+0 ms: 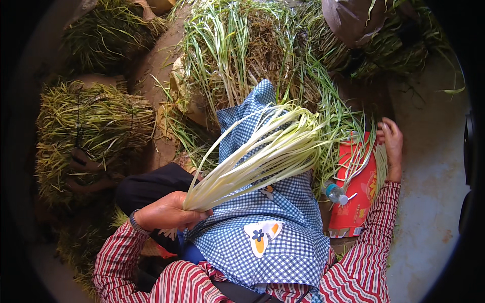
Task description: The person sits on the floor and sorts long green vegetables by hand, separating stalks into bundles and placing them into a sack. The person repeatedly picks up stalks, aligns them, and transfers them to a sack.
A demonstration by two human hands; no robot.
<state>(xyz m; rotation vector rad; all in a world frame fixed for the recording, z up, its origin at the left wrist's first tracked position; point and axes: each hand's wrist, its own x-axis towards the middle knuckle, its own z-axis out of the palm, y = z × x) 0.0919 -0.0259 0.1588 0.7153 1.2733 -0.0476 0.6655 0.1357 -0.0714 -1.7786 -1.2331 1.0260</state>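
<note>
My left hand [176, 212] grips a bunch of long white and pale-yellow leafy stalks [250, 159], like blanched chives, by their white ends. The limp leaf tips fan out to the upper right over a blue checked apron [223, 223] on my lap. At the right, my right hand [391, 142] hangs by the edge of a red printed cardboard piece [346, 181], its fingers bent. Thin pale stalks [380, 166] lie just below those fingers; whether I hold any cannot be made out. Loose green leaves drape over the cardboard's upper left part.
A plastic bottle [336, 193] with a white cap lies against the cardboard. Ahead is a large heap of green stalks with brown roots [261, 49]. Tied bundles [94, 121] are stacked at the left, more stalks [117, 38] behind them. A greyish cloth-like thing [354, 21] covers stalks at the upper right.
</note>
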